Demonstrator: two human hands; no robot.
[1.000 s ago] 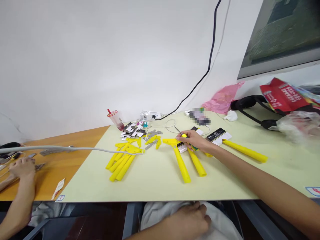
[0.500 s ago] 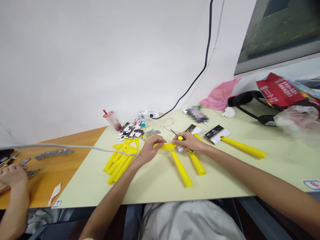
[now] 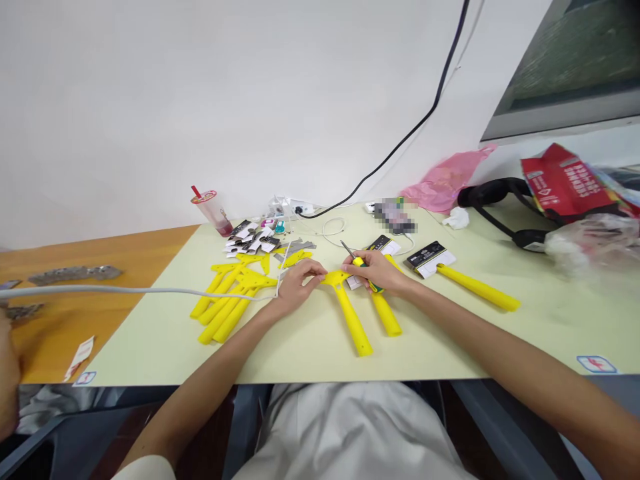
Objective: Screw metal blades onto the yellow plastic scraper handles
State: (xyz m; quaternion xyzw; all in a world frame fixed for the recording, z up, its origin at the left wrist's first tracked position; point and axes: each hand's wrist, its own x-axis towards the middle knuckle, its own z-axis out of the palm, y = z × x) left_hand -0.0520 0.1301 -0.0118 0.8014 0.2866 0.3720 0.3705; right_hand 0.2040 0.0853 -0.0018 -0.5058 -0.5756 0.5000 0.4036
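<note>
My left hand (image 3: 299, 285) is closed on the left end of the head of a yellow T-shaped scraper handle (image 3: 354, 323), which lies on the table with its grip toward me. In my right hand (image 3: 379, 269) is a screwdriver (image 3: 359, 262) with a green and yellow handle, its metal tip pointing up and away to the left. The fingers of that hand also rest at the right end of the head. Partly behind my right hand lies another yellow scraper (image 3: 386, 315) with a black and white card on its head.
Several yellow handles (image 3: 226, 323) are piled at the left, near black and white cards (image 3: 250, 241) and grey metal strips (image 3: 299, 246). A carded scraper (image 3: 483, 289) lies right. Behind stand a drink cup (image 3: 214, 215), a phone (image 3: 395, 217) and headphones (image 3: 500, 213). A white cable (image 3: 150, 290) crosses the left.
The view has shifted, and the other person's hand at the left has mostly left the picture. Both my hands stay at the handle's head, the screwdriver still in the right one.
</note>
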